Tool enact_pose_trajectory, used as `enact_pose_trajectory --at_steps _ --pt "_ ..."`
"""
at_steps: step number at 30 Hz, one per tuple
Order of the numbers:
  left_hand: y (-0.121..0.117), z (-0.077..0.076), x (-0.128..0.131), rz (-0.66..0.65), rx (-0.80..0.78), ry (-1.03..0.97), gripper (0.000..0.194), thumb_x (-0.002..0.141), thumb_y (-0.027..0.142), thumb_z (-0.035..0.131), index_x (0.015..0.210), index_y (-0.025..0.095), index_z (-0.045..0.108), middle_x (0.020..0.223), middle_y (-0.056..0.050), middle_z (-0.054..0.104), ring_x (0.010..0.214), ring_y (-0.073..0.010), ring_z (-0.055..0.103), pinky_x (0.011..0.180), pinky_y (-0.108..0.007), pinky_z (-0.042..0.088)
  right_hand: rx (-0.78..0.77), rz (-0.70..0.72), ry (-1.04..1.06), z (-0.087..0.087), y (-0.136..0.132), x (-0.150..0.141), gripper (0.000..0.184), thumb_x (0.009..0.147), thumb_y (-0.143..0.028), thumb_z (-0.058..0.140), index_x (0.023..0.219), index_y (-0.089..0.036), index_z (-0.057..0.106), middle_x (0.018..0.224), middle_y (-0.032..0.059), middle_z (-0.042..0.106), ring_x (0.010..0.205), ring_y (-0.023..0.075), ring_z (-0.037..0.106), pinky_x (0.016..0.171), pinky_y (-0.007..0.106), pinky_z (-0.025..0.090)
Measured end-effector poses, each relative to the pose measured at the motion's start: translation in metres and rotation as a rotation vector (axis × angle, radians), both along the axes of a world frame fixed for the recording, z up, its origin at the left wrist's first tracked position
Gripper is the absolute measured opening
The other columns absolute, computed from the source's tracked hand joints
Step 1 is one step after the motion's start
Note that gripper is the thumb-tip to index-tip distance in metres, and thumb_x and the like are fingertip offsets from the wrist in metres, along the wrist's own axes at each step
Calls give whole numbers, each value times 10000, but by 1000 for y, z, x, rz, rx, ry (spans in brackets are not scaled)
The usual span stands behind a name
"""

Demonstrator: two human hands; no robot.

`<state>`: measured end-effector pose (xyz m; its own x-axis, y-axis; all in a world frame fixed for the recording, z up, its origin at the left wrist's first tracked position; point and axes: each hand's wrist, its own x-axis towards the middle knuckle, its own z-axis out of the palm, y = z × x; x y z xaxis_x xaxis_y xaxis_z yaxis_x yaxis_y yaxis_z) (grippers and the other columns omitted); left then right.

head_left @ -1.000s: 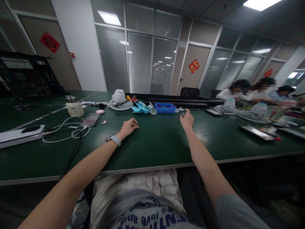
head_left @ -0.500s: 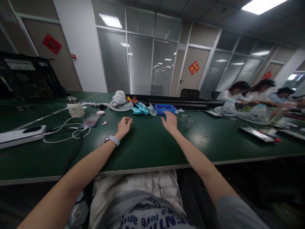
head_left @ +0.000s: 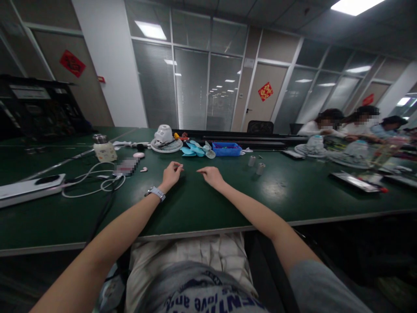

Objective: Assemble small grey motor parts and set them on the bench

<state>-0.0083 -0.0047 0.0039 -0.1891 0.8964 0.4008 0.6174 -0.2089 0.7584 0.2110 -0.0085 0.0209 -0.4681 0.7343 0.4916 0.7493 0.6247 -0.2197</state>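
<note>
My left hand [head_left: 172,174] is closed in a pinch just above the green table [head_left: 195,204]. A tiny pale bit shows at its fingertips, too small to name. Facing it from the right, my right hand [head_left: 212,176] has thumb and fingers drawn together and pointing left; whatever they hold, if anything, I cannot make out. A gap separates the two hands. Beyond them lie light-blue fan blades [head_left: 193,148] and a blue tray [head_left: 227,149] with small parts inside. Two small metal cylinders [head_left: 260,168] stand to the right of my right hand.
A white fan body [head_left: 163,135] rests on its round grille at the back. On the left are a bottle [head_left: 104,150], white cables, an earbud [head_left: 143,169] and a power strip [head_left: 32,187]. Several people sit at the far right, near more fan parts [head_left: 315,145].
My right hand has come away from the blue tray, leftward and nearer to me, and its spread fingers have drawn together. My left hand stays almost in place, still pinching.
</note>
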Motion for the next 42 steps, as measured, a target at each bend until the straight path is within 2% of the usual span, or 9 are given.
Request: enact_pose_trajectory --at_steps 4,8,14,23,27,31,34,38,42 --pt "-1 1 1 -12 9 21 195 886 380 546 971 209 586 910 -68 762 865 -216 704 789 -309 491 164 -394 33 26 17 79 405 902 -66 438 1162 -213 711 1155 70 704 1042 223 659 966 341 466" --pt "-2 1 2 -34 -16 32 186 888 380 543 964 214 581 904 -61 764 851 -213 708 781 -308 497 158 -829 143 42 23 162 371 889 -93 463 1131 -186 728 1056 126 727 998 250 668 902 337 479" --pt "-4 3 2 -36 -59 49 192 886 390 540 963 219 582 902 -53 765 848 -209 705 770 -303 492 40 -1004 230 35 19 208 369 833 -42 504 1044 -211 756 1005 109 734 960 230 671 821 298 491" --pt "-4 2 2 -63 -68 58 192 883 392 537 961 222 578 905 -49 763 871 -211 700 772 -302 491 -5 -993 244 32 24 207 360 832 -42 490 1014 -184 766 993 130 729 972 226 666 846 295 482" --pt "-2 0 2 -78 -51 60 198 877 402 541 948 220 578 895 -59 763 865 -220 701 778 -321 495 -29 -1052 223 30 24 206 286 858 -159 572 1093 -210 727 1060 130 712 1040 255 643 927 388 452" --pt "0 -1 0 -76 -40 75 199 872 399 547 949 221 585 879 -60 764 848 -220 702 765 -320 499 -105 -1108 288 20 24 208 645 734 -369 767 1308 -156 567 1147 192 664 1096 317 615 927 453 455" --pt "0 -1 0 -78 -37 67 191 870 385 552 953 217 587 877 -57 763 826 -212 702 767 -318 502 -135 -1073 306 16 25 203 607 739 -300 757 1280 -105 564 1111 210 669 1073 306 635 910 402 477" --pt "-9 6 8 -98 47 60 191 854 375 580 957 214 583 907 -64 754 866 -218 701 797 -334 505 15 -841 310 18 25 154 601 756 -266 742 1311 -163 534 1099 148 692 1061 279 648 945 401 469" --pt "-28 17 26 -236 226 61 301 810 406 650 1017 206 564 978 -67 743 961 -212 688 851 -335 501 -25 -285 392 13 13 58 703 730 -334 778 1357 -226 478 1020 56 724 960 214 684 914 365 502"
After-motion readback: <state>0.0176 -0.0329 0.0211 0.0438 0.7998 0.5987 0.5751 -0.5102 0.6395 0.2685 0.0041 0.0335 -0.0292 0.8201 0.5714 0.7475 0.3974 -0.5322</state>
